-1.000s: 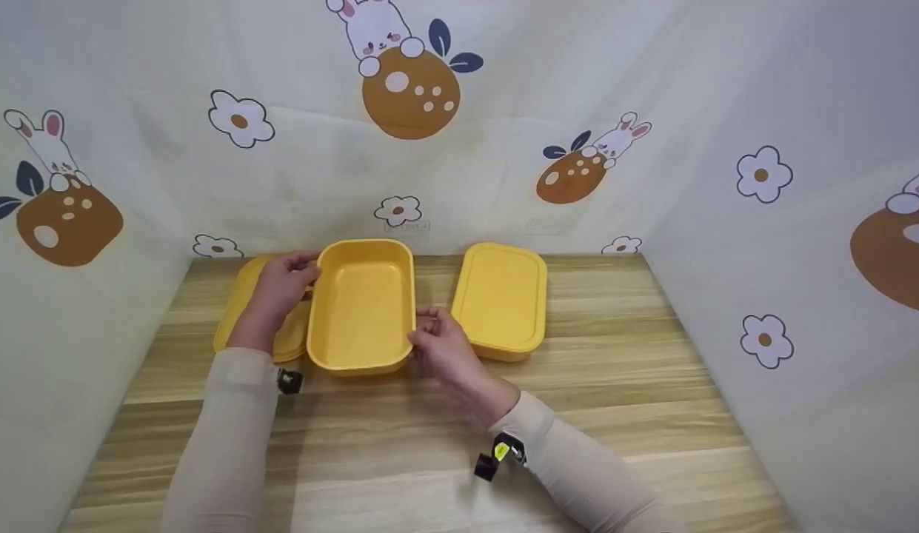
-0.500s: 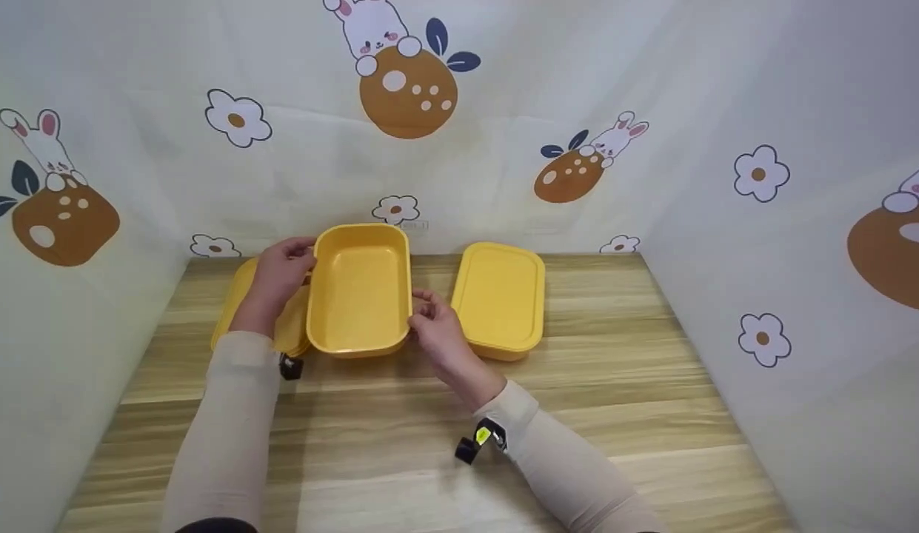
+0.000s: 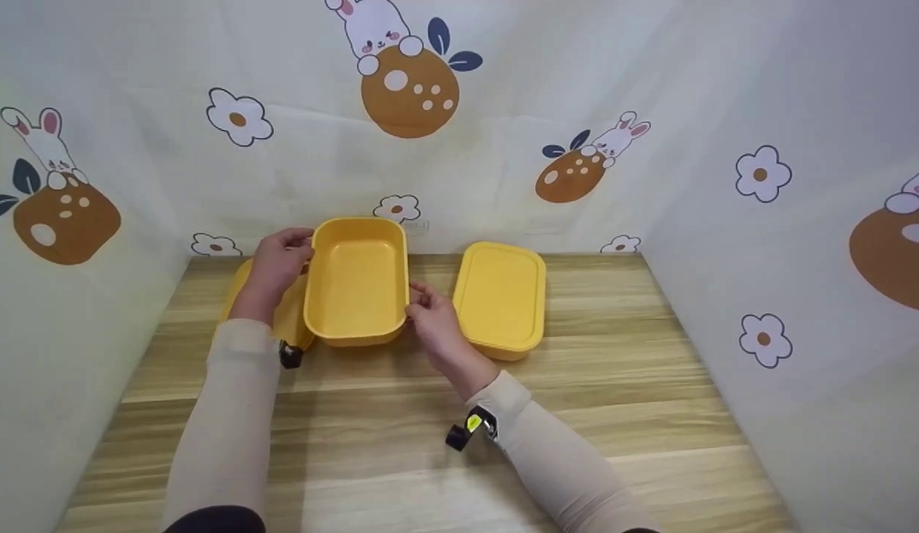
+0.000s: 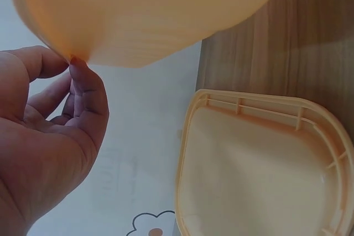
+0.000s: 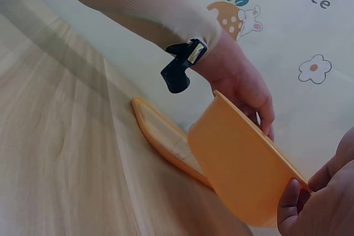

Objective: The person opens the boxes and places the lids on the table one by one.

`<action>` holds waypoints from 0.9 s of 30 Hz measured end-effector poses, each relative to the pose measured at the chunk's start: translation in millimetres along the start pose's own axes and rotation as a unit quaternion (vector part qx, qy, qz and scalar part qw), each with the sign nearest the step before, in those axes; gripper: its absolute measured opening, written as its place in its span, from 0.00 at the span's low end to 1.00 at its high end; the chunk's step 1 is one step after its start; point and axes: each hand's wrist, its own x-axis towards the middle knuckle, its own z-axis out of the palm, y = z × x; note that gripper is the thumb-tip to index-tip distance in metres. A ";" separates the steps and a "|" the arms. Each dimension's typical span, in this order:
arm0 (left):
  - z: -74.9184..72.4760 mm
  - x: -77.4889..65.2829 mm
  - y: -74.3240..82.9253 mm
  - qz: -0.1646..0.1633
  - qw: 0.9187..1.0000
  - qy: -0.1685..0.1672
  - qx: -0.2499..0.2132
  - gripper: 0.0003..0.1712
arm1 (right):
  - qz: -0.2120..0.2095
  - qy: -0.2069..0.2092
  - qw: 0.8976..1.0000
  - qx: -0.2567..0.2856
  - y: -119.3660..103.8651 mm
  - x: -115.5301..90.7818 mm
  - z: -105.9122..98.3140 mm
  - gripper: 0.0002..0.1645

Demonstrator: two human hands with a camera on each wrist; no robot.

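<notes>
A yellow, open lunch box (image 3: 355, 285) with rounded corners hangs raised over the table, its inside bare. My left hand (image 3: 278, 270) pinches its left rim between thumb and fingers, plain in the left wrist view. On the opposite side my right hand (image 3: 438, 326) grips the right rim; the right wrist view shows that thumb and fingers (image 5: 287, 197) at the edge. Under the left hand lies a yellow lid (image 4: 249, 164), ribbed side up, partly covered by the hand and box in the head view.
To the right stands a second yellow lunch box (image 3: 500, 296) with its lid on. Behind everything, a pale printed curtain (image 3: 489, 185) meets the back edge of the wooden table (image 3: 385, 437). More curtain closes off the left and right sides.
Both hands have lifted the open lunch box and shifted it a little toward the back curtain. The lidded box and the loose lid have stayed in place.
</notes>
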 end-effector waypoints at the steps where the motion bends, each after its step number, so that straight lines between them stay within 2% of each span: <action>1: -0.1 0.3 0.9 0.002 1.000 0.001 -0.001 0.30 | -0.001 0.000 1.000 0.001 -0.5 0.8 0.3 0.34; 15: -1.6 -0.4 3.3 0.022 1.000 0.008 0.006 0.30 | -0.015 -0.014 1.000 0.020 -2.0 2.5 4.8 0.34; 27: -0.8 1.9 -2.6 0.005 1.000 0.009 -0.004 0.30 | -0.003 -0.003 1.000 0.025 1.1 4.0 8.7 0.34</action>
